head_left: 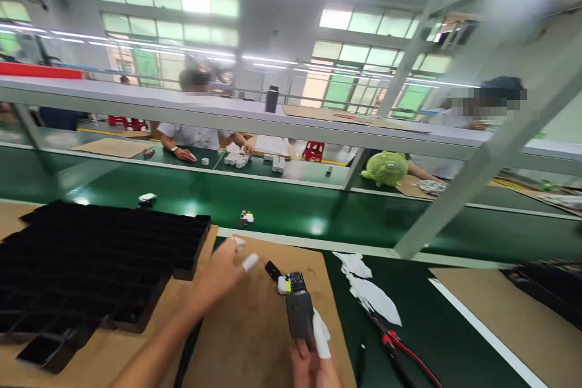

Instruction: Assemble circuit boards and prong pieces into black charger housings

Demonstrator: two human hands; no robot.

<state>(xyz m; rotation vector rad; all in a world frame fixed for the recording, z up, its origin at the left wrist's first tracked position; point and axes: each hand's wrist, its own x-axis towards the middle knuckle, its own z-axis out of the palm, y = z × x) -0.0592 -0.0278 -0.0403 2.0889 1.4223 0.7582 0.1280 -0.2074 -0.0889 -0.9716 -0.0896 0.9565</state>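
My left hand point(222, 270) reaches over the brown cardboard sheet point(245, 327), white covers on two fingertips. Its fingers are apart with nothing seen between them. At the lower middle, my right hand point(313, 357) grips a dark flat rectangular case point(300, 315) from below, a white-covered finger along its side. Beyond the case's far end shows a circuit board point(297, 282). Beside that board are a small white part with a yellow patch point(284, 285) and a small black piece point(273, 270); whether these are joined to the case I cannot tell.
Many black open boxes point(100, 260) stand packed on the left. Red-handled pliers point(391, 339) and white crumpled sheets point(375, 297) lie on the right. Small assemblies point(246, 217) rest on the green belt point(291, 200). A slanted grey post point(459, 188) rises at right. Co-workers sit across.
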